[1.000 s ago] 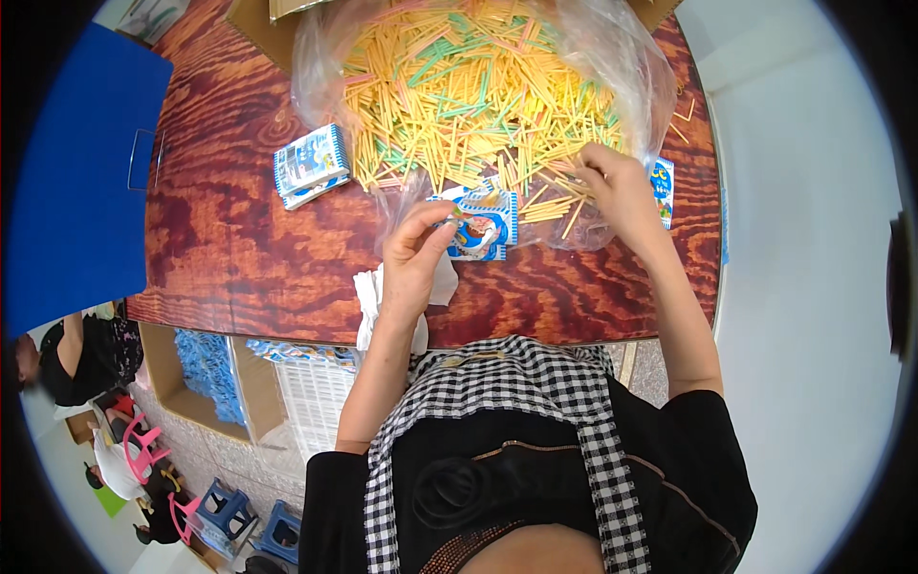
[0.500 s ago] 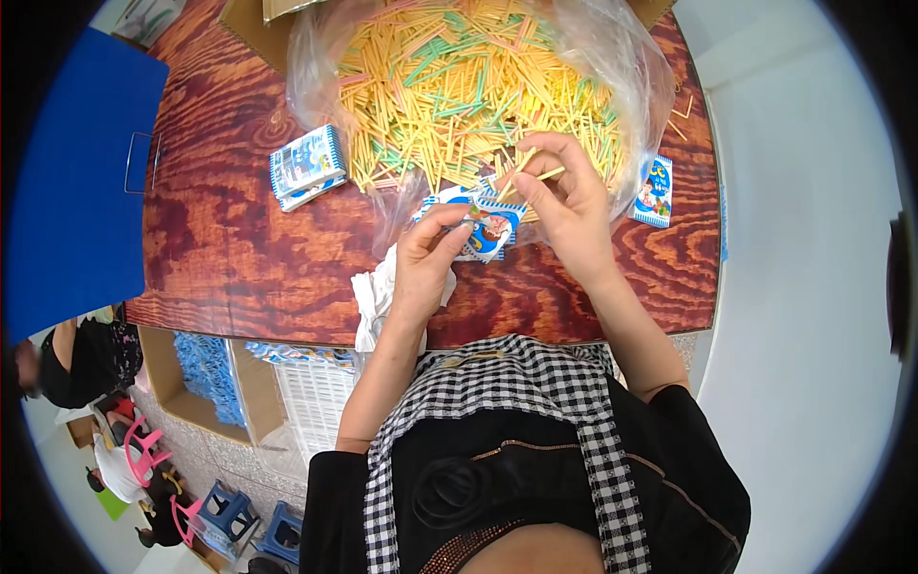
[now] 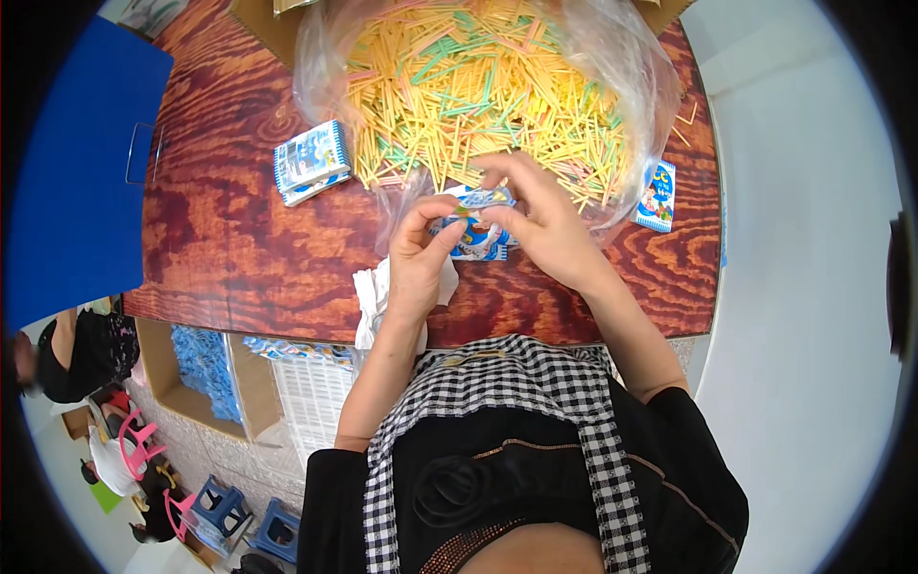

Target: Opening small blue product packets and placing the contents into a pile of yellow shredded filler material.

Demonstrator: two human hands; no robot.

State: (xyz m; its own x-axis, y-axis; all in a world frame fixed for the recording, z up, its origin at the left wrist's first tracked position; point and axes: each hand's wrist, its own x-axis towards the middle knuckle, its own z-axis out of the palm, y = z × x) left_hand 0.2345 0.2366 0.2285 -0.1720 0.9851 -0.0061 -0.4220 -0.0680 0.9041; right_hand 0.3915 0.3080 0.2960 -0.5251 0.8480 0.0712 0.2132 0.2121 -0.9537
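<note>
Right hand (image 3: 543, 225): since half a second ago it has come nearer to the left one, and the pale sticks which showed between its fingers then are not seen now; the fingers are bent around the right side of the small packet (image 3: 486, 198), but I am not able to see whether they press on it
Left hand (image 3: 419, 251): thumb and forefinger are pinching the left edge of this packet
Small packet: it is between the two hands, in front of the loose sticks (image 3: 488, 91), with another blue-and-white packet (image 3: 483, 251) lying just below on the table (image 3: 239, 253)
Plastic bag (image 3: 639, 96): it lies spread around and under the sticks
Packet stack (image 3: 312, 165): to the left, apart from the hands
Possible trouble: thin sticks could snap if the fingers squeeze too hard, and the packet could slip or tear if the left pinch is weak or pulls sideways
</note>
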